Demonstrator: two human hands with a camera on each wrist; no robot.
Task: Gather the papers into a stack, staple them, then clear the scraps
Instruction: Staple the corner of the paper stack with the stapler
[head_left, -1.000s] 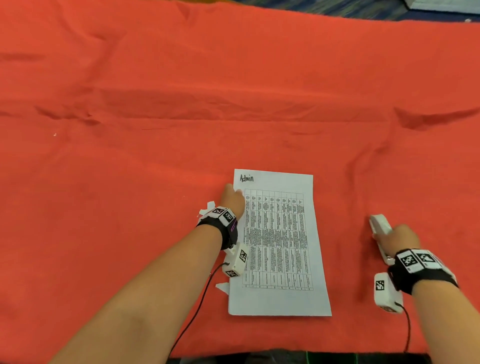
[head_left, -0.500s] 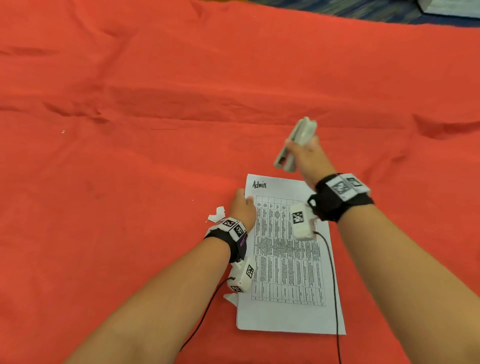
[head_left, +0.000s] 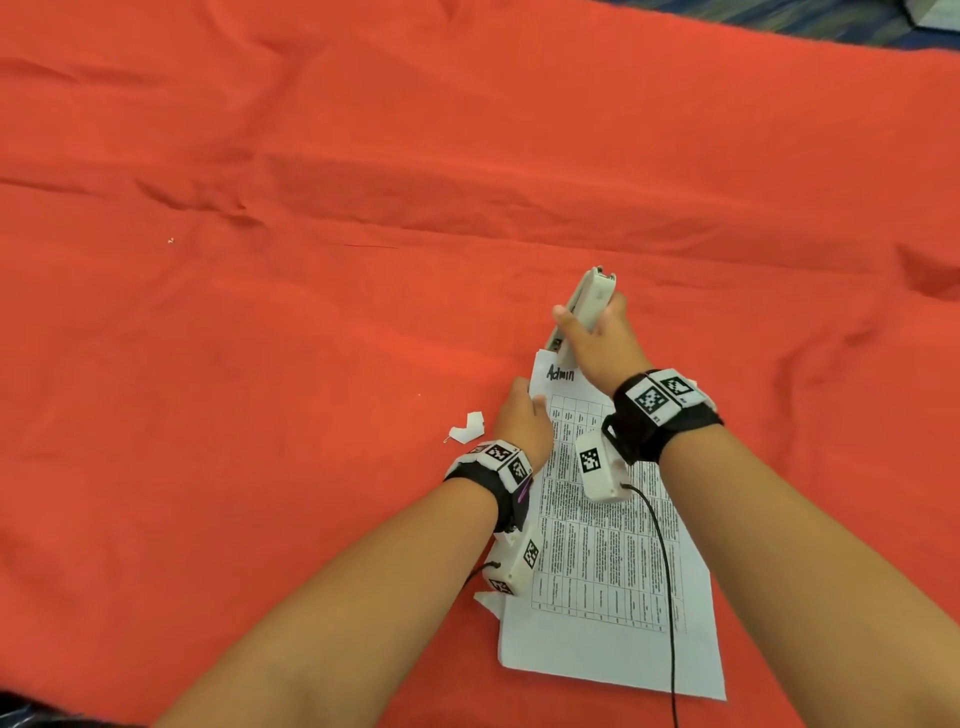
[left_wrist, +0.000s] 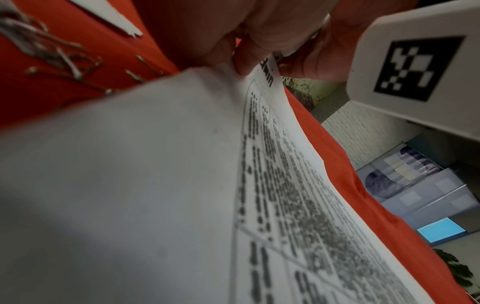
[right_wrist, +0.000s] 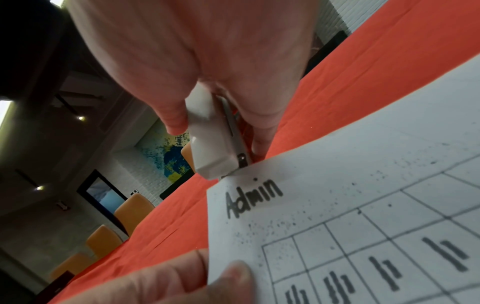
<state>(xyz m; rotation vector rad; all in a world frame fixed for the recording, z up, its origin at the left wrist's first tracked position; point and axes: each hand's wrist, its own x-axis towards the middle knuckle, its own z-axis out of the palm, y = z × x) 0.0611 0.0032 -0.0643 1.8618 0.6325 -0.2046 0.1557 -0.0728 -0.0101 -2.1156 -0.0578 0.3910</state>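
A stack of printed papers (head_left: 608, 561), marked "Admin" at the top, lies on the red cloth (head_left: 311, 364). My left hand (head_left: 529, 402) pinches its upper left edge and lifts that corner a little; the pinch (left_wrist: 241, 63) shows in the left wrist view. My right hand (head_left: 589, 332) grips a white stapler (head_left: 587, 301), tilted nose down. In the right wrist view the stapler (right_wrist: 213, 148) has its mouth at the top left corner of the papers (right_wrist: 363, 205), just above "Admin". A torn white scrap (head_left: 467, 427) lies left of my left hand.
A second scrap (head_left: 488, 603) pokes out beside the papers under my left wrist. Several loose bent staples (left_wrist: 64, 61) lie on the cloth by the left hand. A tiny speck (head_left: 171, 240) sits far left. Orange chairs (right_wrist: 130, 211) stand beyond the table.
My right hand lifted the stapler from the cloth at the right, carried it over the papers and lowered its nose to the top left corner. The left hand kept holding the papers' edge.
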